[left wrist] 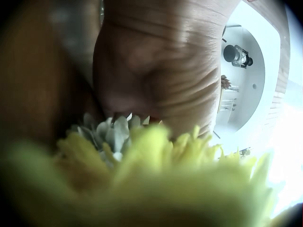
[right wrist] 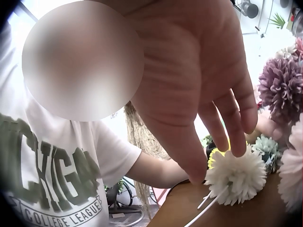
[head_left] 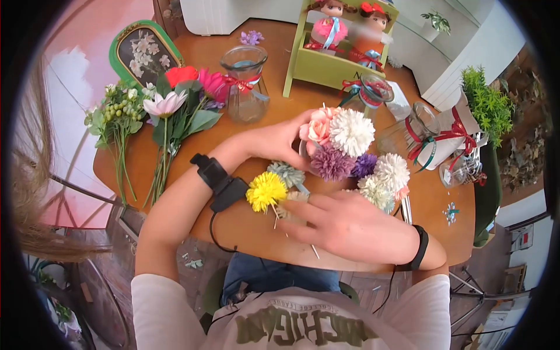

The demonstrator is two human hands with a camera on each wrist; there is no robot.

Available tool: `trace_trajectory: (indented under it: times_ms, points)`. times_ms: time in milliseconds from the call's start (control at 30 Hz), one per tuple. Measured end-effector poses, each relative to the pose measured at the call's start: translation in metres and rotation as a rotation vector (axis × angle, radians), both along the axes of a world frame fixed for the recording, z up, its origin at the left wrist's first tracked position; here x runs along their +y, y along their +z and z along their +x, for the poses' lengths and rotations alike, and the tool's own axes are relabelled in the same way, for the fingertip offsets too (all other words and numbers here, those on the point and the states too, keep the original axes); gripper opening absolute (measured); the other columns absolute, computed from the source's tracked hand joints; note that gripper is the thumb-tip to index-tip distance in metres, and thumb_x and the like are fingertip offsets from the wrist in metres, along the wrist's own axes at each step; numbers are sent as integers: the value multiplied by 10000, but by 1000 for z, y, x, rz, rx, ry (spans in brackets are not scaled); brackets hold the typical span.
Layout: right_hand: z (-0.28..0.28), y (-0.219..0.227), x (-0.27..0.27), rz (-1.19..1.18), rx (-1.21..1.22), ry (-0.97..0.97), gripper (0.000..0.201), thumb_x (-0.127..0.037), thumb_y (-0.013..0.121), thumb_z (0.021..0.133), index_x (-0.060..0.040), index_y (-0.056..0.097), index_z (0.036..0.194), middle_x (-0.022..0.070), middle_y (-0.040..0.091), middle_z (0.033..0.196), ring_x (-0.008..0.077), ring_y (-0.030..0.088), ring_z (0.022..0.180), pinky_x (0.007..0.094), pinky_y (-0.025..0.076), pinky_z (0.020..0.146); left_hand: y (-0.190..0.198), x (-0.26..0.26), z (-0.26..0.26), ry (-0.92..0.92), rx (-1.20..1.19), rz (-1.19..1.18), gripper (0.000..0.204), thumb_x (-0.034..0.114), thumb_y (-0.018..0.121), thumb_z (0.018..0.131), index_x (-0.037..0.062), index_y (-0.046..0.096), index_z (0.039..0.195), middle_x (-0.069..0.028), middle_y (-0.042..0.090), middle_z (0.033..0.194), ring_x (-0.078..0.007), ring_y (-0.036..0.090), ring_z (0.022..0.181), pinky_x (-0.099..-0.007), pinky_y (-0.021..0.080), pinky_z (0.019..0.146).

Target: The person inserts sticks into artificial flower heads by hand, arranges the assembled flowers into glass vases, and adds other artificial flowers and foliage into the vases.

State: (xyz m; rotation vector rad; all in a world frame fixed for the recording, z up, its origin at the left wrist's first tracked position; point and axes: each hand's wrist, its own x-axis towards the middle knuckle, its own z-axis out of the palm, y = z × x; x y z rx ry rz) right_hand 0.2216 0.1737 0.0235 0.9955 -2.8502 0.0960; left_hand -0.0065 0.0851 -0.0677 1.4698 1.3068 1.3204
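My left hand (head_left: 280, 140) curves its thumb and fingers round the near side of a flower bunch (head_left: 335, 140) with a white pompom bloom, peach roses and purple blooms. What is under the blooms is hidden. My right hand (head_left: 356, 224) reaches down over a cream pompom flower (right wrist: 236, 177), its fingers fairly straight and fingertips overlapping the petals in the right wrist view. This flower's white stem points toward the table's near edge. Beside it lie a yellow pompom flower (head_left: 266, 191) and a grey-blue flower (head_left: 286, 174). Yellow petals (left wrist: 156, 184) fill the lower left wrist view.
More white pompom flowers (head_left: 391, 170) lie right of the bunch. Loose stems with a pink flower (head_left: 165, 105) and green berries (head_left: 119, 108) lie left. A glass vase (head_left: 245, 102), a green doll stand (head_left: 326, 70), a green frame (head_left: 116, 49) and ribboned vases (head_left: 423, 122) stand behind.
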Motion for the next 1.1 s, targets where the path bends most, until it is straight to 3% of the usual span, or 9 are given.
trace_trajectory:
  times_ms: [167, 267, 500, 567, 600, 633, 733, 833, 1100]
  points:
    - [-5, -10, 5, 67, -25, 1, 304, -146, 611, 802, -85, 622, 1100, 39, 589, 942, 197, 637, 841, 322, 531, 711, 6, 2, 2, 29, 50, 2, 1165, 56, 937, 644, 45, 218, 1561, -116, 515, 1447, -210, 500, 1335, -362, 443, 1104]
    - [-6, -3, 3, 57, -8, -23, 300, -153, 608, 806, -72, 617, 1095, 47, 555, 865, 214, 636, 820, 336, 534, 715, 3, 5, 10, 103, 85, 29, 1305, 71, 970, 601, 49, 105, 1578, -158, 446, 1497, -245, 455, 1384, -374, 400, 1147]
    - [-3, 20, 16, -36, 128, -108, 353, -96, 718, 740, -61, 671, 1088, 69, 637, 1022, 249, 656, 878, 351, 538, 747, 9, -3, 7, 107, -8, -62, 1221, -25, 855, 695, 112, 59, 1610, -156, 380, 1544, -244, 420, 1411, -374, 373, 1149]
    - [-3, 30, 21, -134, 253, -289, 384, -55, 764, 733, -58, 691, 1111, 101, 648, 1122, 287, 656, 959, 381, 542, 809, 2, 1, -7, 37, -284, 62, 1068, -26, 759, 761, 126, 119, 1602, -123, 399, 1533, -250, 405, 1434, -381, 341, 1172]
    - [-6, 31, 25, -133, 251, -289, 384, -55, 764, 733, -58, 691, 1111, 101, 648, 1122, 287, 656, 959, 381, 542, 809, -1, 4, -12, 87, -303, 116, 804, 21, 684, 827, 90, 308, 1535, -103, 474, 1468, -246, 428, 1416, -386, 338, 1174]
    - [-10, 31, 31, -143, 345, -324, 422, -61, 780, 731, -63, 666, 1137, 101, 648, 1127, 301, 652, 995, 391, 539, 832, 0, 4, -16, 85, -306, 115, 804, 21, 684, 827, 90, 308, 1535, -103, 474, 1468, -246, 428, 1416, -386, 338, 1174]
    - [-17, 26, 41, -149, 429, -432, 492, -67, 789, 743, -75, 633, 1210, 122, 639, 1175, 341, 635, 1074, 421, 531, 896, 7, 1, -14, 153, -508, 186, 295, 63, 623, 935, 21, 621, 1227, -92, 642, 1228, -173, 564, 1228, -354, 427, 1085]
    - [-24, 13, 55, -153, 401, -522, 552, -55, 764, 766, -95, 615, 1296, 164, 614, 1275, 387, 602, 1170, 452, 513, 980, 4, 2, -17, 279, -341, 126, 207, 109, 637, 976, 20, 663, 1161, -62, 682, 1126, -144, 616, 1118, -323, 465, 1020]
    - [-32, 9, 67, -339, 306, -526, 454, 34, 690, 783, -75, 642, 1221, 147, 643, 1206, 395, 645, 1032, 422, 539, 850, 8, -2, -13, 255, -251, 137, 149, 86, 747, 904, 14, 728, 1033, -61, 733, 1001, -130, 682, 948, -294, 532, 893]
